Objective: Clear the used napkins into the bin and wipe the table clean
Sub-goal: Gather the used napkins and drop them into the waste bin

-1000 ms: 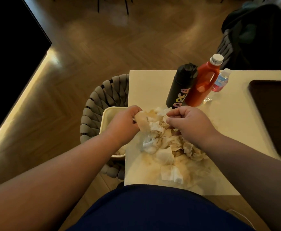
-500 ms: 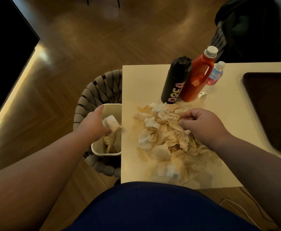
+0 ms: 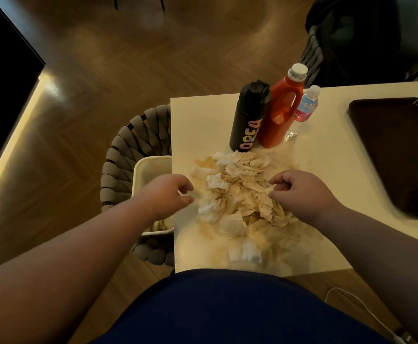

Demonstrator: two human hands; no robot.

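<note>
Left hand [image 3: 168,194], loosely spread and empty, is hovering between bin [image 3: 151,160] and napkins [image 3: 235,194] heaped on the worktop [image 3: 203,120], poised to grab, while right hand [image 3: 299,192] is curling onto the heap (pinch unclear), probably steadying it.

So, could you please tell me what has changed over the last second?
The left hand carried a napkin from the pile of used napkins leftward to the bin, let it go there, and has come back empty toward the pile. The right hand stayed on the pile's right side. The black bottle, the red bottle and the tray kept their places.
</note>
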